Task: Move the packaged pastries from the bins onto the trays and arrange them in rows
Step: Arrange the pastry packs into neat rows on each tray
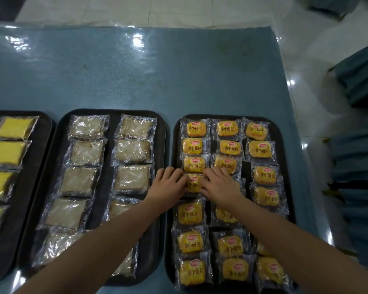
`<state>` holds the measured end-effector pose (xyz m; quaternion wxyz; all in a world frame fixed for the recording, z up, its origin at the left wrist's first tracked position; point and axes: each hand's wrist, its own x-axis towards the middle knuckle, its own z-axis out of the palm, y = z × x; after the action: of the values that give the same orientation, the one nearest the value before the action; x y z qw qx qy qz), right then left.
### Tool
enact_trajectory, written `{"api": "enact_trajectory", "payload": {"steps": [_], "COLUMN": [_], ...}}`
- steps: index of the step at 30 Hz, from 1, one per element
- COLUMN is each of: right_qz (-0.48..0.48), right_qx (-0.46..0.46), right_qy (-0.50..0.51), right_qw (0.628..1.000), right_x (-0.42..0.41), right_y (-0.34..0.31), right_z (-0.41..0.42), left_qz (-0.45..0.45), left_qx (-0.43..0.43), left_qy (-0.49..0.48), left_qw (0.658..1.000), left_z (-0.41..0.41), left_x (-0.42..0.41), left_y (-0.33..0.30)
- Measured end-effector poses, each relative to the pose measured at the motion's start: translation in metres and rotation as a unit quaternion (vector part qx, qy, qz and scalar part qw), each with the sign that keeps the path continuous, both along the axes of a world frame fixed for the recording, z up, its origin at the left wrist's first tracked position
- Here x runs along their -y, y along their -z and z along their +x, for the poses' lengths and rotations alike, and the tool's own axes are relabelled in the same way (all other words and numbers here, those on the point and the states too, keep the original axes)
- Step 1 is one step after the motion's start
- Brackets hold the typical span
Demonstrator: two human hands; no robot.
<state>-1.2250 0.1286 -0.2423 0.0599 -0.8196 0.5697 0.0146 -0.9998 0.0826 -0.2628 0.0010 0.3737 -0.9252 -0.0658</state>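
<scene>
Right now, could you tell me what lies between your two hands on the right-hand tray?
In the head view, one yellow bun packet lies between the left hand and the right hand, both touching it.

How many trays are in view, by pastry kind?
Tray of yellow cake slices: 1
Tray of pale clear-wrapped pastries: 1
Tray of orange printed bread packets: 1
Total: 3
</scene>
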Motion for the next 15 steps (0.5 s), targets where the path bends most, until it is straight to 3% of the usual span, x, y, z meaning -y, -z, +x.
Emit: {"api": "enact_trajectory", "payload": {"steps": [7,12,15], "right_qz": [0.000,0.071,0.091], "right_qx": [0.086,0.052,0.031], "right_qy": [-0.027,-0.068,-0.041], "right_qw": [0.996,0.994,0.995], "right_x": [-0.034,-0.060,-0.068], "right_y": [-0.002,-0.004,-0.002], "right_z": [-0.006,0.011,0.023], "left_qz": [0.015,0.032,0.041], "left_qx": [-0.064,-0.060,-0.024], "left_qy": [0.012,0.050,0.053], "left_qw": [0.998,0.996,0.997], "left_z": [0.010,0.032,0.038], "left_x": [-0.019,-0.050,-0.061], "left_y": [-0.008,-0.001,-0.001]}}
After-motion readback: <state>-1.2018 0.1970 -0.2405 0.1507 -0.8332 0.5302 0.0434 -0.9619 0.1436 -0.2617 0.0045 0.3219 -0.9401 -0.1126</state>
